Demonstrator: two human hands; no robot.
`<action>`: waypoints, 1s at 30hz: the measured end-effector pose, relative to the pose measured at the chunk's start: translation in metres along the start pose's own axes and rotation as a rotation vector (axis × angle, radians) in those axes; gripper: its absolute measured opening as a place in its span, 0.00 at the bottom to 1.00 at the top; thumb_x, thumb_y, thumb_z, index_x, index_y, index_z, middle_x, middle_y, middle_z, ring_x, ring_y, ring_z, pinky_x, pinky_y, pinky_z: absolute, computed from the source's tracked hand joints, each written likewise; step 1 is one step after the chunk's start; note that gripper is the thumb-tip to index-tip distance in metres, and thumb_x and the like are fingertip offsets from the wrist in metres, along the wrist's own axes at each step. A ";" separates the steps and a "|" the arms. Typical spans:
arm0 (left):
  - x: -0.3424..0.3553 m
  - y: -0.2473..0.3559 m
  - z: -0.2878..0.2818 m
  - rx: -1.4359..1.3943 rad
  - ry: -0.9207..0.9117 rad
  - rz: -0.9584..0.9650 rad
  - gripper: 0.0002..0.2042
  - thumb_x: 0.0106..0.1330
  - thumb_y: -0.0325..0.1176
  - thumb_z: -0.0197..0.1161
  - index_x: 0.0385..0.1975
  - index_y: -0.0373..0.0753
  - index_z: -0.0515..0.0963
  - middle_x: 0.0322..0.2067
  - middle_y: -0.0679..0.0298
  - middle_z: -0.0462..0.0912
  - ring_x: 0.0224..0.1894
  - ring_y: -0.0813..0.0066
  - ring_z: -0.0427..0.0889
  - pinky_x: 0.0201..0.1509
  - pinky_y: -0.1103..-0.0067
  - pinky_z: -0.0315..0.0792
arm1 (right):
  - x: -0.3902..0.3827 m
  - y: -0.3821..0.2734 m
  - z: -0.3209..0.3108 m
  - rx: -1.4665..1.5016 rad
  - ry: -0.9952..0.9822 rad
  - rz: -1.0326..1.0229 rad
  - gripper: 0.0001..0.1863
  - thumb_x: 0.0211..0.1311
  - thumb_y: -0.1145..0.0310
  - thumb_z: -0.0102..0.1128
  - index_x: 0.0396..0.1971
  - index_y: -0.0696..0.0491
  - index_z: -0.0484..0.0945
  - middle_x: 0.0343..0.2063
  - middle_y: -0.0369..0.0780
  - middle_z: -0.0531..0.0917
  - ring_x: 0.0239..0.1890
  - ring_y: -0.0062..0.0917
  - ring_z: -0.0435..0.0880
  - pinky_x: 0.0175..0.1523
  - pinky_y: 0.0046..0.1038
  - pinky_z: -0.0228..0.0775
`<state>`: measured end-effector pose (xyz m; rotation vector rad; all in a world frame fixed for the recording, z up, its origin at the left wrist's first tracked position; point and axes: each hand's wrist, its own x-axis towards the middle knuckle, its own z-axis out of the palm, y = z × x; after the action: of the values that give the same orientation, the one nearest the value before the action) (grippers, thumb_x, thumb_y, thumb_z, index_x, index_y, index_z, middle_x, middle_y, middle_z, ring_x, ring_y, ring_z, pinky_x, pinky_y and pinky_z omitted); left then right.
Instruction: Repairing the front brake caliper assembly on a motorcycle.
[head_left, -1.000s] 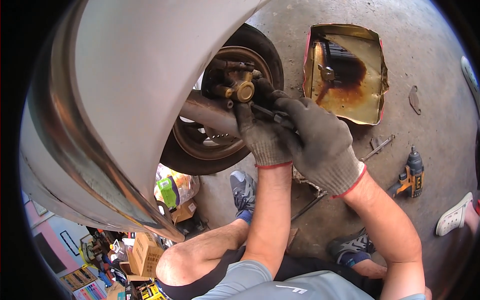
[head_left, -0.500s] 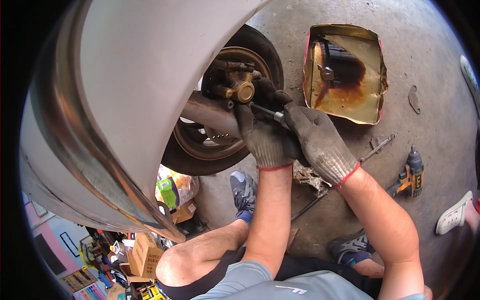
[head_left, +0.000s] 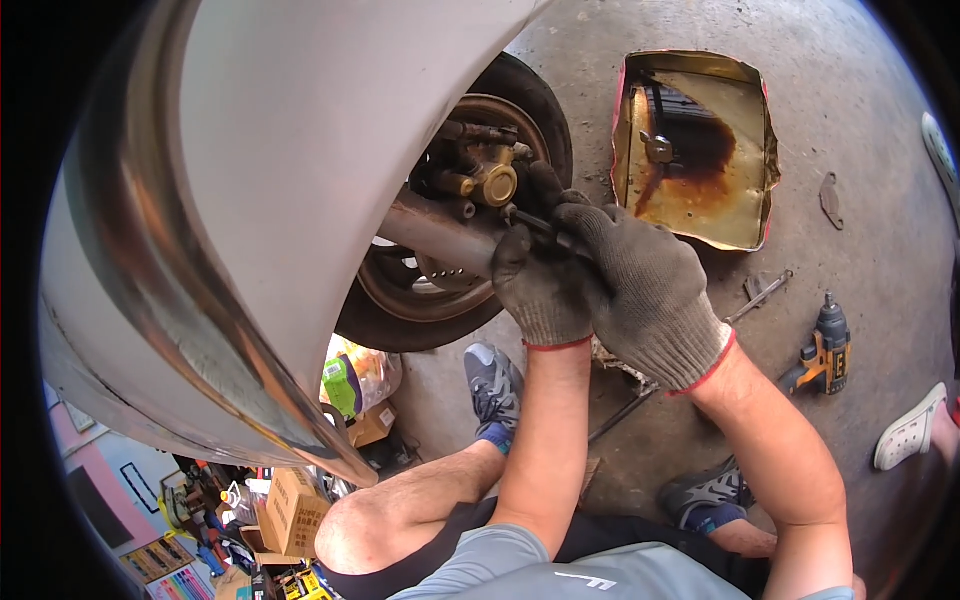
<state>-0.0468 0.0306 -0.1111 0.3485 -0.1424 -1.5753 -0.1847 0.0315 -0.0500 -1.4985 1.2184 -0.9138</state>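
Right grip [head_left: 650, 275] closed around tool [head_left: 535, 222], left grip [head_left: 545, 290] unclear, fender edge [head_left: 425, 125] leftward, floor [head_left: 595, 125] between wheel [head_left: 553, 115] and tray [head_left: 770, 160]

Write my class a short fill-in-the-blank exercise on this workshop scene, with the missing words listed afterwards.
1. The left hand and right hand wear grey gloves with ____ edging at the wrists.
2. In the picture, the brass-coloured part by the wheel is to the ____ of the metal tray.
3. The cordless power tool lies nearer the person's ____ hand.
4. The lower clog near the picture's right edge is ____.

Missing words: red; left; right; white.
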 end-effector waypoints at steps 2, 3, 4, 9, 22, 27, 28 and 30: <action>0.000 -0.007 0.008 0.027 0.033 0.058 0.27 0.64 0.33 0.56 0.66 0.40 0.67 0.62 0.59 0.75 0.60 0.64 0.75 0.66 0.68 0.67 | 0.002 0.003 0.004 0.092 -0.012 0.090 0.16 0.69 0.63 0.50 0.45 0.60 0.77 0.35 0.56 0.83 0.42 0.46 0.83 0.45 0.38 0.74; -0.001 -0.009 0.012 0.058 0.069 0.117 0.26 0.65 0.34 0.56 0.65 0.41 0.68 0.61 0.59 0.75 0.59 0.64 0.75 0.66 0.68 0.68 | 0.004 0.006 0.005 0.091 -0.011 0.091 0.16 0.69 0.63 0.50 0.45 0.60 0.77 0.35 0.56 0.83 0.42 0.46 0.83 0.45 0.38 0.74; -0.001 -0.011 0.011 0.056 0.069 0.116 0.26 0.65 0.34 0.56 0.65 0.41 0.68 0.61 0.59 0.75 0.59 0.64 0.75 0.66 0.68 0.68 | 0.008 0.008 0.006 0.343 -0.056 0.254 0.16 0.69 0.62 0.49 0.43 0.61 0.78 0.35 0.56 0.83 0.41 0.47 0.83 0.44 0.38 0.74; -0.011 -0.012 -0.004 0.289 0.123 0.104 0.18 0.72 0.43 0.57 0.57 0.42 0.74 0.53 0.60 0.80 0.54 0.66 0.78 0.63 0.68 0.70 | 0.005 0.005 0.002 0.248 -0.064 0.106 0.15 0.68 0.63 0.51 0.40 0.62 0.77 0.35 0.54 0.84 0.39 0.48 0.83 0.41 0.39 0.74; -0.006 -0.017 -0.002 0.309 0.209 0.269 0.11 0.73 0.43 0.57 0.44 0.43 0.77 0.42 0.63 0.82 0.46 0.70 0.81 0.53 0.70 0.76 | 0.005 0.010 0.008 0.300 -0.106 0.211 0.13 0.66 0.66 0.55 0.46 0.56 0.74 0.34 0.50 0.82 0.39 0.47 0.83 0.42 0.45 0.73; -0.003 0.001 -0.001 0.321 0.235 0.078 0.14 0.70 0.45 0.61 0.45 0.43 0.78 0.41 0.63 0.82 0.45 0.69 0.81 0.53 0.73 0.75 | -0.002 -0.003 0.002 -0.186 0.106 -0.130 0.10 0.65 0.67 0.56 0.43 0.54 0.75 0.32 0.51 0.83 0.34 0.45 0.84 0.40 0.46 0.75; -0.003 0.000 0.008 0.335 0.225 0.070 0.14 0.70 0.45 0.61 0.45 0.43 0.78 0.41 0.63 0.82 0.45 0.69 0.81 0.53 0.73 0.75 | -0.002 0.001 0.003 -0.158 0.084 -0.069 0.11 0.65 0.66 0.56 0.42 0.55 0.74 0.30 0.51 0.83 0.33 0.46 0.84 0.38 0.46 0.75; -0.012 -0.002 0.028 0.643 0.421 0.088 0.13 0.70 0.45 0.62 0.41 0.40 0.79 0.38 0.63 0.82 0.43 0.74 0.79 0.51 0.76 0.73 | -0.002 0.007 0.004 -0.109 0.090 -0.003 0.11 0.65 0.65 0.57 0.40 0.56 0.74 0.27 0.52 0.83 0.31 0.47 0.84 0.37 0.47 0.75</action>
<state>-0.0573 0.0387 -0.0841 1.1494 -0.3315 -1.3049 -0.1830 0.0340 -0.0580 -1.5596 1.3499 -0.9385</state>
